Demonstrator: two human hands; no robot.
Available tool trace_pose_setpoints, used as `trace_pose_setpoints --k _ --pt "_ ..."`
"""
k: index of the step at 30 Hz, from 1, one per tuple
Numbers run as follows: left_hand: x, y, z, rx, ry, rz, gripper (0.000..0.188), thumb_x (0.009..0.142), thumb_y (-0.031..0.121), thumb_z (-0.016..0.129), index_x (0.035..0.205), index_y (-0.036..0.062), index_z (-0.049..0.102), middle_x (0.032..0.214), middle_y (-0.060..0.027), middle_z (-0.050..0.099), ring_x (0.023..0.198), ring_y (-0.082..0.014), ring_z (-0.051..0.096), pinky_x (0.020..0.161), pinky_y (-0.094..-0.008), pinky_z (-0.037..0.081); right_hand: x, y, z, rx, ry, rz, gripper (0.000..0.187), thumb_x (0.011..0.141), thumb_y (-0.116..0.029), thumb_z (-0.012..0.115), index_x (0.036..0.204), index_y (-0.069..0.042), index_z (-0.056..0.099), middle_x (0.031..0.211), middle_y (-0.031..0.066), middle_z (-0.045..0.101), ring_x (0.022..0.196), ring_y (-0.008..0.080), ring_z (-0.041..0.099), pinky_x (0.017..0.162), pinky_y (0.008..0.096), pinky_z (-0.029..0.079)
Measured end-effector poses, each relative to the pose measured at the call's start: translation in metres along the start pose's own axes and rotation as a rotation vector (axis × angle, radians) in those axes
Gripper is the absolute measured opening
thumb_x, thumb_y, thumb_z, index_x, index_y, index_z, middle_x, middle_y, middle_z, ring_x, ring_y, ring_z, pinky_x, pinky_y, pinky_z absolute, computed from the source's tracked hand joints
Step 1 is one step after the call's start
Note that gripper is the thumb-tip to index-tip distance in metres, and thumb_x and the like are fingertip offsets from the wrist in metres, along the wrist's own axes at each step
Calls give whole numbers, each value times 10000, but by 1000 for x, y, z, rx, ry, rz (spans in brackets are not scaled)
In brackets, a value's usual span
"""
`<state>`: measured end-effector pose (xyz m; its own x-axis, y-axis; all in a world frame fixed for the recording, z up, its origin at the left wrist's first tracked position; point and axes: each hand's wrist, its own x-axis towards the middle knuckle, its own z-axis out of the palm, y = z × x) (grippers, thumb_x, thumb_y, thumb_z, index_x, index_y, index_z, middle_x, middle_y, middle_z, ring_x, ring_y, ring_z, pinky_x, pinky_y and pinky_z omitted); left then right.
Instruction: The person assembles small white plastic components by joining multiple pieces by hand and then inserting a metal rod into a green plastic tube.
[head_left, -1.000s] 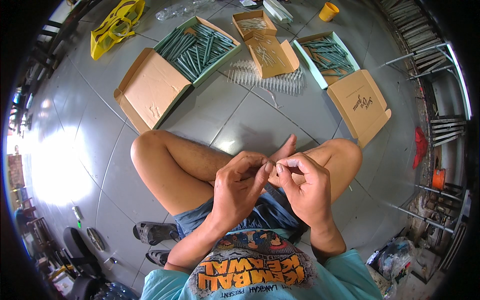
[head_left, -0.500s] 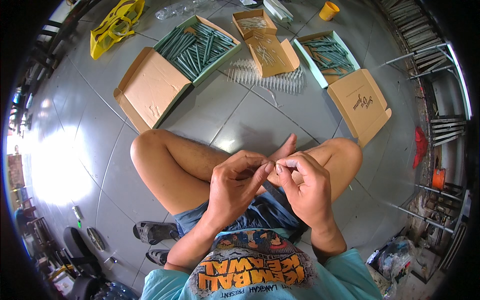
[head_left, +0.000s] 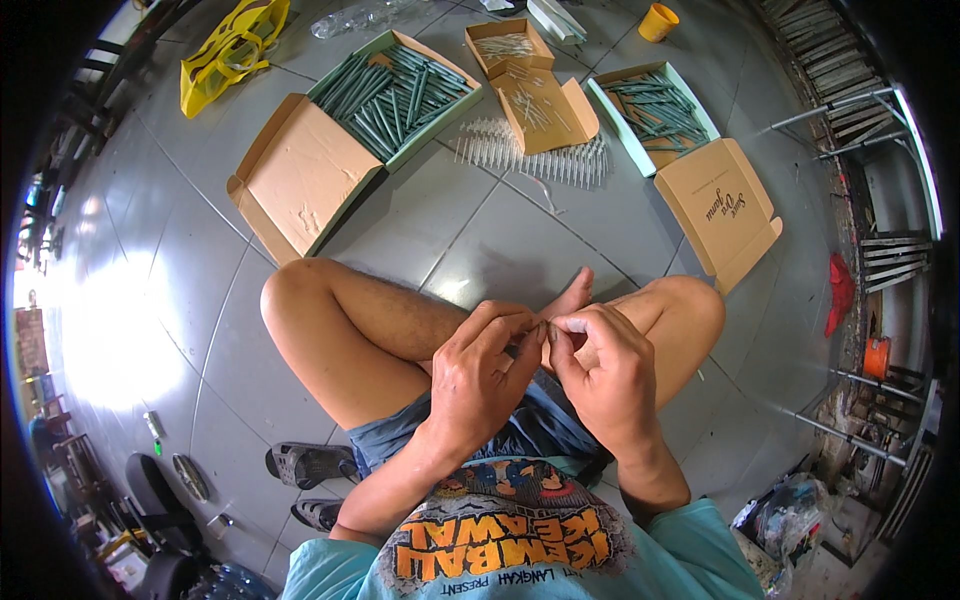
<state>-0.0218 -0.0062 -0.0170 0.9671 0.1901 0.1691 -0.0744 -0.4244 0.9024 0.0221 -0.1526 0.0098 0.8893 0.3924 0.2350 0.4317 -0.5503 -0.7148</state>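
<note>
Above my lap, my left hand (head_left: 485,370) and my right hand (head_left: 606,372) meet fingertip to fingertip. Both are closed in a pinch; whatever lies between the thumbs and forefingers is too small or too hidden to make out. On the floor ahead, a large open box (head_left: 393,165) holds many dark green pen-like sticks (head_left: 395,105). A smaller open box (head_left: 620,95) at the right holds more green sticks (head_left: 655,110). Between them, a brown carton (head_left: 560,135) has thin clear slivers (head_left: 535,105) on its flap. Rows of clear, spiky plastic pieces (head_left: 490,150) lie beside it.
A yellow bag (head_left: 225,65) lies at the far left, and a yellow cup (head_left: 657,22) stands at the far right. Dark sandals (head_left: 310,465) rest by my left leg. Metal racks (head_left: 870,115) line the right wall, with plastic bags (head_left: 790,520) at the lower right.
My left hand has shifted slightly right and its fingers have curled closer to the right hand. The right hand has turned a little. The boxes have not moved.
</note>
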Motion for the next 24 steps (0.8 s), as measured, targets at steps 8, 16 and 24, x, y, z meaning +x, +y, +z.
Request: trace_pose_setpoints --k 8,16,24 --pt "0 -1 2 -217 -8 -141 108 878 47 693 931 -37 650 893 -107 664 670 -201 672 594 -298 537 -2 5 -4 186 -67 163 104 856 -52 698 885 20 629 827 126 681 746 251 685 665 335 529" --pt "0 -1 -3 -386 -86 -280 147 925 98 678 951 -46 663 848 -74 658 652 -106 628 593 -252 508 -3 5 -5 289 -77 222 111 877 -59 691 885 38 638 856 145 701 782 238 704 677 325 539" --pt "2 -9 -5 -460 -106 -293 179 904 134 720 943 -38 684 833 -66 676 688 -88 619 615 -248 505 -3 7 -4 270 -86 187 100 893 -50 671 901 36 622 869 147 697 800 271 698 684 342 533"
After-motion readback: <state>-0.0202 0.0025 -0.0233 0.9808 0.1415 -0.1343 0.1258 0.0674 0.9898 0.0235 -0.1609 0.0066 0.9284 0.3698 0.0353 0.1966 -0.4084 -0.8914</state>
